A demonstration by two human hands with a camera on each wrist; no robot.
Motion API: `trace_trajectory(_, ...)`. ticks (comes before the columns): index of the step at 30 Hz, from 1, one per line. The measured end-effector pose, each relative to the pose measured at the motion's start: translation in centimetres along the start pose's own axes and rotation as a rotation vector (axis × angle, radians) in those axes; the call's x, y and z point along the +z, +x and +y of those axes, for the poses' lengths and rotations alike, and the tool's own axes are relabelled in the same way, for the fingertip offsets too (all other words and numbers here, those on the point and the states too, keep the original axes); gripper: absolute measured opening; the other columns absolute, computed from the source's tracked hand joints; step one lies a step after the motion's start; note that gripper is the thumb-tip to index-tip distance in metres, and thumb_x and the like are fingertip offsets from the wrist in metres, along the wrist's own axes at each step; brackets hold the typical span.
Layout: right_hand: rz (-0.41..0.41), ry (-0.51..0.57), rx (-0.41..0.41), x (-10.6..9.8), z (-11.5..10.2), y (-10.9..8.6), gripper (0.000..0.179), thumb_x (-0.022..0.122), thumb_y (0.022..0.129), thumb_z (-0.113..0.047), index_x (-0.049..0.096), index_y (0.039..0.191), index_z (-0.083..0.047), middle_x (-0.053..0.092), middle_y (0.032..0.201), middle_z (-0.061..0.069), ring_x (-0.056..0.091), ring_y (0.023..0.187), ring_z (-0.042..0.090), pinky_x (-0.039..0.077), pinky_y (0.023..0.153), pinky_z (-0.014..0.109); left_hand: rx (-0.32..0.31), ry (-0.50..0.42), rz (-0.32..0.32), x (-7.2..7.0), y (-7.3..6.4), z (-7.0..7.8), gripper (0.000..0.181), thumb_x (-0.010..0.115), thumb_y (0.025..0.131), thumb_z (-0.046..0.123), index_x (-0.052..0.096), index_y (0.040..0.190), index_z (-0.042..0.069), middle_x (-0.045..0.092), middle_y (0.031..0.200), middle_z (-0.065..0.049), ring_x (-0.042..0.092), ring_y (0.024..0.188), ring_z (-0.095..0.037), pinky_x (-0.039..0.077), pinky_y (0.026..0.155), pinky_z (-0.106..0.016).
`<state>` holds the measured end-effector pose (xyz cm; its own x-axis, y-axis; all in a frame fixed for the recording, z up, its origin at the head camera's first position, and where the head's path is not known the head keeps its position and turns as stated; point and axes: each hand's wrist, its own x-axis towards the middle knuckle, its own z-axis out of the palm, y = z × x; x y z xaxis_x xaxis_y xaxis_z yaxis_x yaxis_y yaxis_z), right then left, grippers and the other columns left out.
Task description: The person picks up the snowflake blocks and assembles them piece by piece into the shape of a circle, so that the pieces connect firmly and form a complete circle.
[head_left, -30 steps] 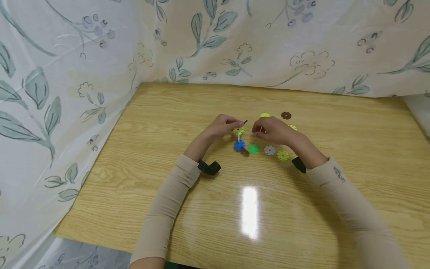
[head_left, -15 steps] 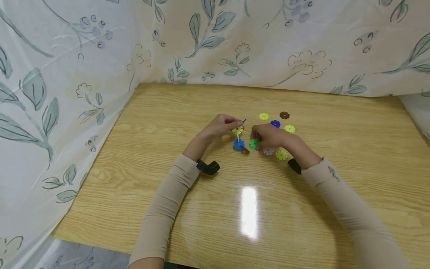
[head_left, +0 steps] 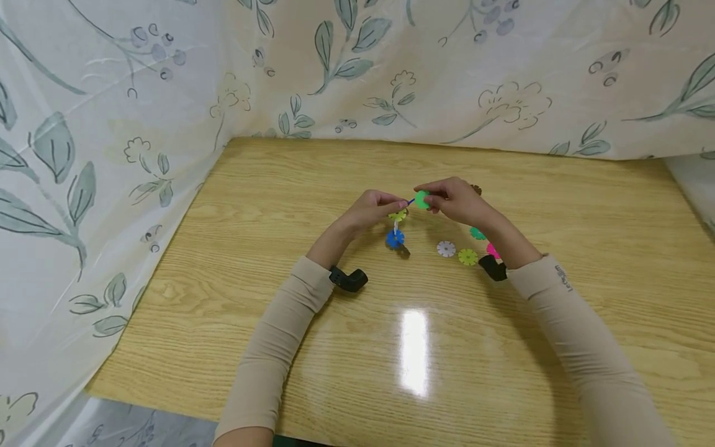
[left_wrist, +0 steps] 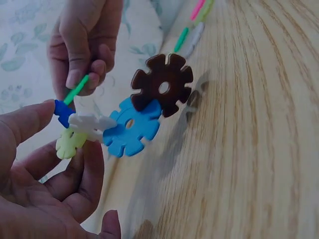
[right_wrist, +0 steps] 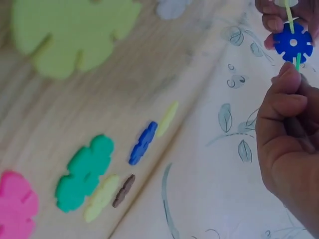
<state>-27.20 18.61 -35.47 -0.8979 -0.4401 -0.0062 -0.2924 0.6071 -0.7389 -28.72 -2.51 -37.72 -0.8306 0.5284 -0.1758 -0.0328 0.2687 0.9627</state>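
My left hand (head_left: 371, 208) pinches a dark blue notched disc (left_wrist: 63, 113), part of a joined chain. A pale yellow disc (left_wrist: 70, 144), a white disc (left_wrist: 89, 123), a light blue disc (left_wrist: 132, 129) and a brown disc (left_wrist: 162, 84) follow in that chain, slotted at angles to one another. Between thumb and fingers, my right hand (head_left: 458, 200) holds a green notched disc (head_left: 421, 199). Its edge meets the dark blue disc's rim in both wrist views; I cannot tell how deep it sits in a notch.
Loose discs lie on the wooden table (head_left: 335, 347) right of the chain: white (head_left: 445, 249), yellow-green (head_left: 468, 257), pink (head_left: 493, 250) and teal (head_left: 477, 233). Farther back is a brown one (head_left: 476, 189). Floral cloth (head_left: 447, 74) hangs behind and at the left.
My right hand has picked the green disc up off the table and raised it up and away to the dark blue disc. The left hand has stayed nearly still, holding the chain.
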Motion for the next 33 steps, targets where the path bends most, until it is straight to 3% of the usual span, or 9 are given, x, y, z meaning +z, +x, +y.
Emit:
trace_trajectory(5,-0.029,-0.084,-0.046,-0.4,-0.3,0.2,0.032,0.044,0.096,-0.005,0.054,0.127,-0.001,0.054,0.067,0.015,0.036,0.048,0.014,0.03,0.048,0.024,0.02,0.01,-0.014,0.1,0.0,0.0,0.035,0.053,0.094,0.02,0.059,0.118,-0.004,0.061,0.117,-0.016,0.049,0.12,-0.021,0.035,0.105,-0.039)
trace_trajectory(7,-0.044,-0.12,-0.059,-0.6,-0.4,0.3,0.032,0.043,0.096,-0.003,0.055,0.126,-0.002,0.043,0.058,0.007,0.027,0.044,0.009,0.029,0.048,0.024,0.03,0.007,-0.021,0.1,0.0,-0.1,0.034,0.053,0.094,0.019,0.059,0.117,-0.005,0.062,0.115,-0.017,0.05,0.119,-0.021,0.036,0.105,-0.037)
trace_trajectory(12,-0.064,-0.146,-0.064,-0.8,-0.5,0.4,0.032,0.042,0.096,-0.002,0.057,0.124,-0.002,0.03,0.052,-0.002,0.025,0.042,0.007,0.028,0.049,0.024,0.046,-0.008,-0.03,0.2,0.0,-0.1,0.034,0.051,0.095,0.017,0.058,0.117,-0.007,0.064,0.11,-0.017,0.051,0.116,-0.021,0.036,0.104,-0.035)
trace_trajectory(18,-0.048,-0.135,-0.064,-0.6,-0.7,0.5,0.031,0.044,0.094,-0.001,0.056,0.122,0.001,0.048,0.06,0.01,0.034,0.045,0.013,0.032,0.051,0.025,0.065,-0.009,-0.029,0.4,0.0,-0.1,0.034,0.051,0.095,0.017,0.057,0.116,-0.01,0.065,0.104,-0.015,0.054,0.11,-0.021,0.039,0.102,-0.033)
trace_trajectory(22,0.002,-0.135,-0.078,-0.4,-1.0,0.7,0.019,0.047,0.092,0.002,0.058,0.108,0.003,0.061,0.079,0.019,0.054,0.063,0.026,0.042,0.06,0.029,0.082,0.004,0.013,0.8,0.1,-0.1,0.032,0.053,0.094,0.015,0.059,0.114,-0.01,0.064,0.106,-0.021,0.057,0.102,-0.019,0.043,0.097,-0.03)
trace_trajectory(24,0.021,-0.133,-0.089,-0.2,-1.0,0.8,0.012,0.048,0.092,0.003,0.056,0.1,0.003,0.063,0.084,0.019,0.058,0.073,0.03,0.045,0.064,0.031,0.088,0.023,0.039,1.0,0.1,-0.1,0.031,0.054,0.093,0.014,0.06,0.113,-0.009,0.064,0.107,-0.023,0.058,0.097,-0.017,0.046,0.093,-0.029)
trace_trajectory(26,0.033,-0.139,-0.097,-0.2,-0.9,1.0,0.01,0.048,0.091,0.004,0.057,0.096,0.001,0.064,0.085,0.017,0.058,0.073,0.029,0.045,0.065,0.031,0.084,0.046,0.055,1.2,0.1,-0.2,0.031,0.055,0.092,0.014,0.06,0.114,-0.007,0.064,0.108,-0.022,0.059,0.093,-0.015,0.048,0.09,-0.028)
trace_trajectory(33,-0.008,-0.081,-0.155,-0.1,-0.2,1.1,0.014,0.052,0.091,0.0,0.061,0.102,0.001,0.062,0.077,0.017,0.053,0.066,0.029,0.042,0.058,0.028,0.01,0.016,-0.036,0.9,0.4,-0.3,0.028,0.055,0.093,0.019,0.061,0.108,-0.004,0.067,0.1,-0.012,0.058,0.09,-0.011,0.046,0.08,-0.026)
